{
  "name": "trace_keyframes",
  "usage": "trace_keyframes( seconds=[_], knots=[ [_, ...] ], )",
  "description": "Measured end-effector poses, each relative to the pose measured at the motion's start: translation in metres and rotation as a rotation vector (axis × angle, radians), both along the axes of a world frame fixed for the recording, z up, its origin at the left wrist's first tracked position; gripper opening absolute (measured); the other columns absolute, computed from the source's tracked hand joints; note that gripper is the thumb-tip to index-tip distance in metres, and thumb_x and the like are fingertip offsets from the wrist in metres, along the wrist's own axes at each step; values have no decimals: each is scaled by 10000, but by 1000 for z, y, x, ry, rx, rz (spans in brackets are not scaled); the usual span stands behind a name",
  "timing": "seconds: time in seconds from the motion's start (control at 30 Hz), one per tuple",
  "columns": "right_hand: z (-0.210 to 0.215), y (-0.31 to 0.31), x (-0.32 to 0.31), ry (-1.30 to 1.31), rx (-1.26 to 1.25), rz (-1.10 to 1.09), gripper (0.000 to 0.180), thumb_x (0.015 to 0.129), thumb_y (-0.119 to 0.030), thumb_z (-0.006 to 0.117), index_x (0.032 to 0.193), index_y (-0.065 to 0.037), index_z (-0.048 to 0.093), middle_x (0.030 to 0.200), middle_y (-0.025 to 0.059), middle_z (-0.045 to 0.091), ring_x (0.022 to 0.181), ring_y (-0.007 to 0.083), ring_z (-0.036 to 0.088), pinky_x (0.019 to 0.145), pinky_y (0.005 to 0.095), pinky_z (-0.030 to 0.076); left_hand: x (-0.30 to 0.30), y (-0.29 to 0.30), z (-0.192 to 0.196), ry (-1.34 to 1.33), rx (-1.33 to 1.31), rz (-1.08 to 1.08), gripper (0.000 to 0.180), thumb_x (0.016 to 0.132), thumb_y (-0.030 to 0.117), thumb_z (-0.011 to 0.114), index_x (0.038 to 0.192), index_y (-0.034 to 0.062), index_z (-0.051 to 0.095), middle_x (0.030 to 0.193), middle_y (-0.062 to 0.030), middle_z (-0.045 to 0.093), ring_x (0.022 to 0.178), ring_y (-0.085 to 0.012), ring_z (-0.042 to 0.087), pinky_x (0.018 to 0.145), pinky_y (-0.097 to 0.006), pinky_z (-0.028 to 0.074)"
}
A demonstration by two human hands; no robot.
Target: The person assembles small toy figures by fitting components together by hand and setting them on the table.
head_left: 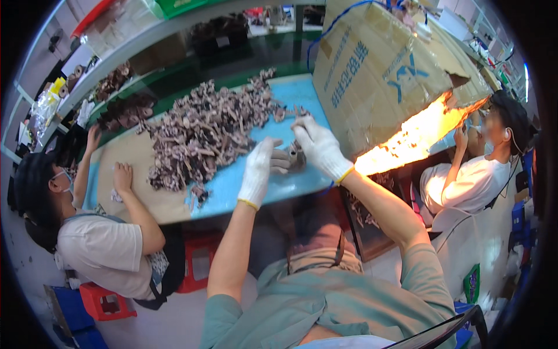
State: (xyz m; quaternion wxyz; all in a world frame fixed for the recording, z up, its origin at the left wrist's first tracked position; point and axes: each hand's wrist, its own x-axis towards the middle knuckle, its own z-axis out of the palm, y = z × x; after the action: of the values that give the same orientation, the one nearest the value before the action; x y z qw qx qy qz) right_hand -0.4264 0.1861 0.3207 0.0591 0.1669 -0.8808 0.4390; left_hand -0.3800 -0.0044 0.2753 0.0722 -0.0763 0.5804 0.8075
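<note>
Both my hands wear white knitted gloves with yellow cuffs over the blue tabletop (308, 93). My left hand (260, 168) has its fingers apart, stretched toward a small dark grey-brown piece (297, 156) lying between the hands. Whether the fingertips touch that piece is unclear. My right hand (319, 146) is closed, its thumb and fingers pinched together near the pile's right end. What sits in that pinch is too small to make out. Left of and beyond my hands spreads a large heap of small, knobbly grey-brown pieces (203, 125).
A big cardboard box (372, 75) stands at the right, its lower edge brightly lit orange. One co-worker (104, 232) sits at the left, hands at brown board (125, 154); another person (465, 174) sits at the right. Red stools (107, 302) stand at the lower left.
</note>
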Motion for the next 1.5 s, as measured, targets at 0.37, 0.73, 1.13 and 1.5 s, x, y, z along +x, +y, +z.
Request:
trace_keyframes(
  seconds=[0.37, 0.73, 1.13, 1.5],
  knots=[
    [4, 9, 34, 292, -54, 155, 271, 1085, -265, 606, 1291, -92, 584, 1087, 197, 699, 1002, 410, 723, 851, 491, 572, 26, 24, 25, 84, 92, -174, 419, 1113, 342, 645, 1269, -47, 653, 1006, -115, 737, 854, -178, 720, 745, -311, 587],
    [-7, 27, 78, 52, -38, 83, 356, 1101, -357, 577, 1253, -37, 610, 1005, 222, 754, 907, 403, 764, 780, 455, 607, 67, 40, 26, 508, -675, -37, 328, 993, 126, 743, 1296, 27, 663, 1046, -128, 744, 885, -243, 732, 773, -379, 586],
    [22, 3, 69, -394, -477, 144, 292, 1133, -282, 543, 1246, -20, 606, 841, 60, 682, 617, 90, 575, 531, 267, 478, 77, -18, 50, -46, -200, -176, 475, 1156, 429, 486, 1127, -11, 661, 890, -105, 716, 701, -138, 674, 626, -267, 538],
    [9, 14, 107, -173, -94, 327, 268, 1080, -319, 579, 1138, -69, 655, 950, 212, 748, 863, 430, 761, 780, 488, 606, 110, -1, 52, 582, -1372, -431, 230, 1031, 258, 653, 1048, 29, 636, 780, -162, 703, 664, -368, 706, 569, -449, 540]
  ],
)
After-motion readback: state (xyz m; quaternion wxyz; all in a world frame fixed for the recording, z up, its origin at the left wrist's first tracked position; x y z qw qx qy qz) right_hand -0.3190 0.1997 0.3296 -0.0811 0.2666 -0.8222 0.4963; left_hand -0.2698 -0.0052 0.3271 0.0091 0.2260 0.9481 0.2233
